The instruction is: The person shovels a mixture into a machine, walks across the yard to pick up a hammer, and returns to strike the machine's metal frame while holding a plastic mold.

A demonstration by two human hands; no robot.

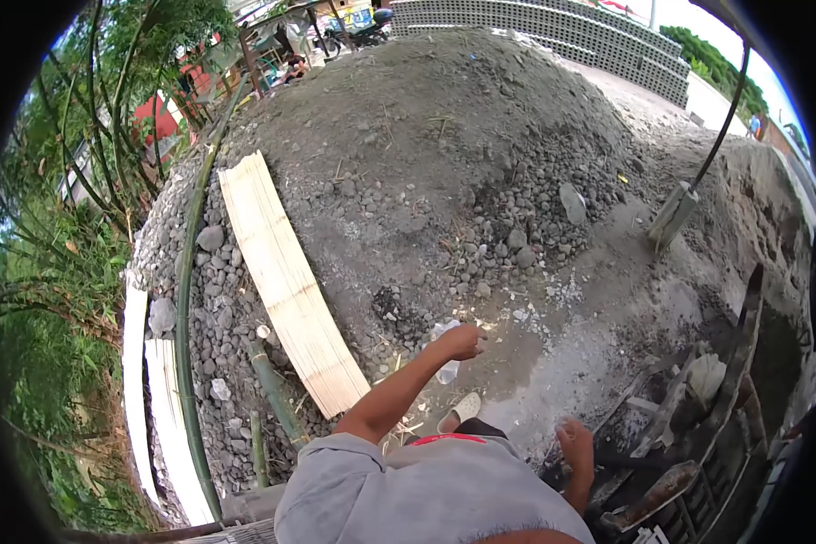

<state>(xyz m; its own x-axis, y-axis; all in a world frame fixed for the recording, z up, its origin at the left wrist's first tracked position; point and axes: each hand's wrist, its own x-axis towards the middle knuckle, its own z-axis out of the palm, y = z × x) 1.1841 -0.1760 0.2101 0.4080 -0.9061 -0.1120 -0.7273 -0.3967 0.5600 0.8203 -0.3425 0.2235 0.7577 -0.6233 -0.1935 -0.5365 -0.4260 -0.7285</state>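
Observation:
My left hand [463, 343] is stretched out in front of my body, fingers curled together, above the dirt ground; whether it holds anything is too small to tell. A crumpled clear plastic piece [448, 370] lies just behind and below it. My right hand [575, 442] is low at my right side, fingers bent, near charred wood and debris; nothing can be made out in it. A wide flattened bamboo panel [286, 281] lies on the gravel to the left of my left hand. One foot in a light shoe [467, 407] shows below it.
A long green bamboo pole [188, 272] and pale strips [174, 408] lie at the left. A short bamboo piece [276, 396] is nearer me. Ahead rises a gravel mound [408, 109]; a post in a concrete block [673, 216] stands right. Distant people are visible.

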